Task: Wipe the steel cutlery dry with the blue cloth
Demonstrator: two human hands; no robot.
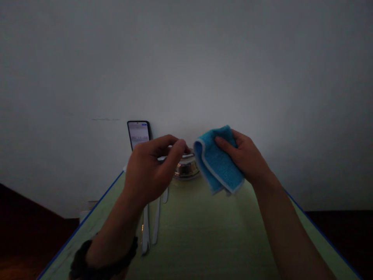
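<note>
In the middle of the head view my left hand [153, 165] is closed, thumb and fingers pinched together. Whatever lies in that pinch is hidden or too small to make out. A folded blue cloth [221, 161] with a pale edge is gripped in my right hand [244, 153], thumb on top. The cloth hangs to the right of the left fingertips. Just behind and below them stands a shiny metal bowl [187, 170], partly covered by the left hand. Metal cutlery handles, among them a wide one [145, 235] and a slimmer one [156, 223], lie under the left wrist.
A phone [139, 132] with a lit screen leans upright against the pale wall [204, 70], left of the bowl. The green table [204, 233] has blue edges and narrows towards the wall. A dark floor [26, 233] shows on both sides.
</note>
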